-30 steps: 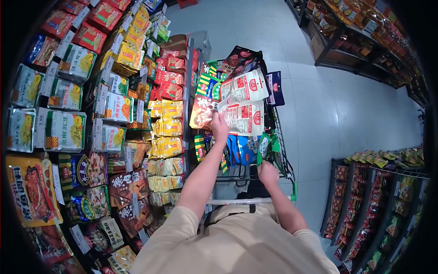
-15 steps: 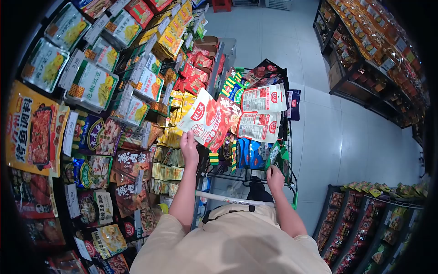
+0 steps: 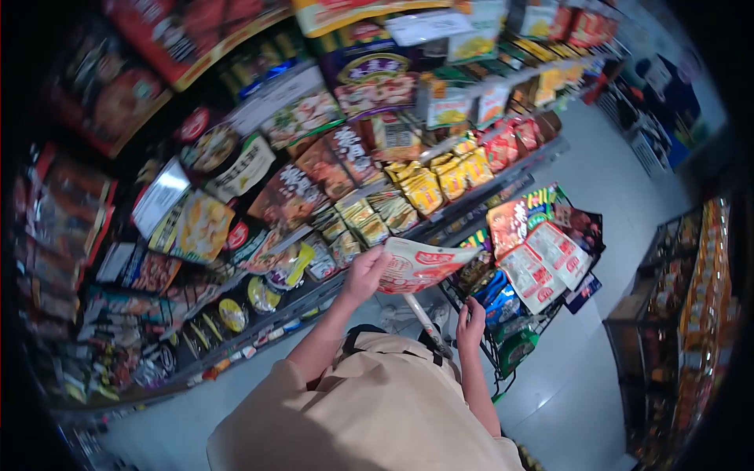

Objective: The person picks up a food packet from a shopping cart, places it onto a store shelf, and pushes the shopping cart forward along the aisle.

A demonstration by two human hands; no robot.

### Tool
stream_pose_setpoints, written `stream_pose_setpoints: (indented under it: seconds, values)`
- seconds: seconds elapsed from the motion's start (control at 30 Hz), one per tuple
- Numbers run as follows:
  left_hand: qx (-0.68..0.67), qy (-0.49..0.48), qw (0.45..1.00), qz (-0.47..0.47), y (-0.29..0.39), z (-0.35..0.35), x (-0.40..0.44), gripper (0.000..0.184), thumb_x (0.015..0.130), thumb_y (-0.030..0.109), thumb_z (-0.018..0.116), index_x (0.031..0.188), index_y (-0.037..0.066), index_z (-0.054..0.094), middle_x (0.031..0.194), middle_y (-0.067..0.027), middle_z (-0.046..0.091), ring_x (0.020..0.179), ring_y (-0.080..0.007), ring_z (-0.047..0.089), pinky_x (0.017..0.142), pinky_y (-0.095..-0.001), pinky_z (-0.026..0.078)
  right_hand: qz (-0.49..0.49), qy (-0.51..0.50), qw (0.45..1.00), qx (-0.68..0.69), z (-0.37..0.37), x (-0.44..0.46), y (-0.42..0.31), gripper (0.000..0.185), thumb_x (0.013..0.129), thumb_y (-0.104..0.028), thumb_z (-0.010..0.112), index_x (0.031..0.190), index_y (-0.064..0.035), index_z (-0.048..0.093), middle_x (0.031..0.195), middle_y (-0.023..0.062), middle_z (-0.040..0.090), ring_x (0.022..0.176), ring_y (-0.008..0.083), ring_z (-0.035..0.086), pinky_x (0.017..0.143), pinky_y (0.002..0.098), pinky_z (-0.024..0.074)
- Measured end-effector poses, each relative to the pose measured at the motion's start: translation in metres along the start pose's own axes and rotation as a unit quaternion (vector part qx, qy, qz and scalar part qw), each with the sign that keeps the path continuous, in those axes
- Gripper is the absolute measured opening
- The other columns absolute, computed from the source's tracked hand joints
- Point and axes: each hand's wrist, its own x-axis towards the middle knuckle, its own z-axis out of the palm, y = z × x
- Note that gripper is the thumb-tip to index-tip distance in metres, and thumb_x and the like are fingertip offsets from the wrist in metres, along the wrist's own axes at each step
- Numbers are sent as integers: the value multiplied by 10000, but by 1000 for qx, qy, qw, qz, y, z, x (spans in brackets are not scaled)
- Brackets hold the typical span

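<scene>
My left hand point(image 3: 365, 276) is closed on the edge of a red and white seasoning pouch point(image 3: 428, 265), held tilted in front of my body beside the shelf. My right hand point(image 3: 471, 325) is at the near side of the shopping cart point(image 3: 488, 363), fingers loosely bent and apart, with nothing visible in them. Inside the cart, two white pouches with red print point(image 3: 528, 276) lie back side up. Around them are a red pouch point(image 3: 509, 224), blue packets point(image 3: 498, 300) and a green packet point(image 3: 520, 344). The cart's pale handle point(image 3: 422, 315) is partly hidden by the pouch.
On the left, shelves hold seasoning bags point(image 3: 284, 195), small yellow packets point(image 3: 422, 188), red packets point(image 3: 499, 147) and price tags point(image 3: 161, 192). Another rack point(image 3: 691, 314) of packaged goods stands at the right. Pale floor tiles point(image 3: 585, 357) run between. A white basket point(image 3: 649, 154) is at the far end.
My view has swung left toward the shelf, so the cart appears farther right. The pouch in my left hand is now tilted flatter and seen more edge-on. My right hand has come off the green packet.
</scene>
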Motion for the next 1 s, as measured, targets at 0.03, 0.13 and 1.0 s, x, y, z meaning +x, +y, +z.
stream_pose_setpoints:
  seconds: [0.03,0.13,1.0]
  values:
    - [57,-20,998,14,0,-15,-10,221,1020,183,545,964,-16,623,804,-74,631,728,-104,541,680,-292,468,-13,-25,998,-50,12,-7,0,241,952,-113,590,1165,-6,623,1033,148,656,993,307,616,925,408,462]
    - [138,-34,989,44,4,-49,-44,158,991,138,566,989,-8,625,814,-162,622,701,-258,605,671,-340,485,-34,-94,993,-58,34,-21,-7,280,981,-226,580,1157,-15,634,1012,157,675,959,318,633,858,421,487]
    - [153,239,955,-82,-8,-243,-288,256,1007,221,544,891,-6,525,722,-204,565,640,-380,541,590,-391,438,192,-382,902,-59,70,-48,-14,292,882,-248,657,743,-65,475,489,1,440,356,131,473,333,312,366]
